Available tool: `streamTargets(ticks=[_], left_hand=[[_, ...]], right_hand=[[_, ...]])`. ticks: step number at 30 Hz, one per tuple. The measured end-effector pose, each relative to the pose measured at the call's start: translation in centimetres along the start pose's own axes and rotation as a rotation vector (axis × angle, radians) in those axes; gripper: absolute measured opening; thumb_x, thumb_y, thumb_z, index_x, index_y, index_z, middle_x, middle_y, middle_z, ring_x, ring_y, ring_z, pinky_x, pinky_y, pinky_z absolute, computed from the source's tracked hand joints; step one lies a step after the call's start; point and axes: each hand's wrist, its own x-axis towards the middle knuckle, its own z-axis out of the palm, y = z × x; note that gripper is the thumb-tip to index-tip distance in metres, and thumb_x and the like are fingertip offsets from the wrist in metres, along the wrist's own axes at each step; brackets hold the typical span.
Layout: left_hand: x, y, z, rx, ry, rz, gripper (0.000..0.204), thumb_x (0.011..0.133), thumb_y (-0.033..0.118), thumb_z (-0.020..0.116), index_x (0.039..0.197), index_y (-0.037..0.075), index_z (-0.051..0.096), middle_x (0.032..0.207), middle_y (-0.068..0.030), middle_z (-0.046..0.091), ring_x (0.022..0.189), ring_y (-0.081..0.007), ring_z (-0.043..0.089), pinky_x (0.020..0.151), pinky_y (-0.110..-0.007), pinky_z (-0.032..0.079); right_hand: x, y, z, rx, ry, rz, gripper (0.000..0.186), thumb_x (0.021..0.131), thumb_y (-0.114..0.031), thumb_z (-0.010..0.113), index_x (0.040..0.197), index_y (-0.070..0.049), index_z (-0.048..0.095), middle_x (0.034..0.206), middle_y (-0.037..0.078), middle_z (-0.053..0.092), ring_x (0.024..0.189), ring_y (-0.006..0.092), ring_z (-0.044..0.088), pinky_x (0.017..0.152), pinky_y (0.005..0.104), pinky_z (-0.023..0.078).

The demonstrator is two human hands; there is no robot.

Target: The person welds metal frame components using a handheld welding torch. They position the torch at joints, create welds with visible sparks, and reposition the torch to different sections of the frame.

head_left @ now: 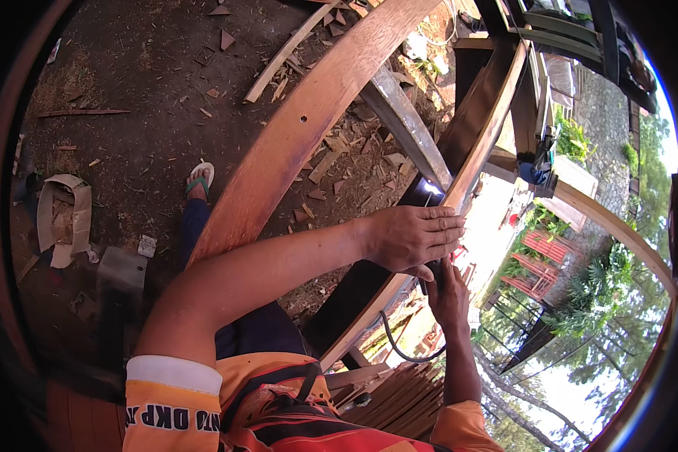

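Right of the frame's centre, the left hand [410, 237] lies over the wooden beam [484, 147], fingers straight, apparently for steadiness. The right hand [449, 297] curls close below; I cannot tell what either clamps.

Your long brown wooden beam [481, 160] slants beneath your left fingers [446, 224]; a dark object [423, 287], mostly hidden, touches your right fingers [447, 270].

The left hand [414, 237] partly hides the right hand [450, 295] — whose grip is unclear; the top edge cuts off the curved board [301, 124].
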Motion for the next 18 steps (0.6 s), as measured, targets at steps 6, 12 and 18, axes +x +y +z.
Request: streamTargets(ticks=[6,12,18], left_hand=[[-0.2,0.0,0.5,0.043,0.014,-0.017,0.076,0.093,0.060,0.058,0.137,-0.003,0.061,0.149,-0.0225,0.056,0.147,-0.0322,0.048,0.128,-0.046,0.030],[0.0,1.2,-0.1,-0.039,0.059,0.028,0.085,0.083,0.064,0.066,0.138,0.000,0.061,0.150,-0.0200,0.057,0.148,-0.0309,0.047,0.130,-0.045,0.029],[-0.4,2.3,-0.3,-0.186,0.012,0.104,0.100,0.076,0.064,0.073,0.148,-0.002,0.051,0.162,-0.0193,0.043,0.157,-0.0278,0.034,0.132,-0.045,0.023]], right_hand=[[0.5,-1.2,-0.3,0.070,-0.016,0.033,0.063,0.100,-0.023,0.069,0.153,0.002,0.046,0.116,0.028,0.069,0.102,0.0434,0.072,0.084,0.0490,0.058],[-0.7,1.8,0.6,0.898,0.060,0.362,0.057,0.108,-0.036,0.054,0.151,0.002,0.046,0.110,0.018,0.073,0.082,0.0249,0.072,0.072,0.0409,0.058],[0.7,-0.7,-0.6,-0.278,-0.184,0.071,0.027,0.093,-0.029,0.075,0.103,-0.004,0.074,0.088,0.020,0.075,0.079,0.0424,0.071,0.067,0.0516,0.055]])
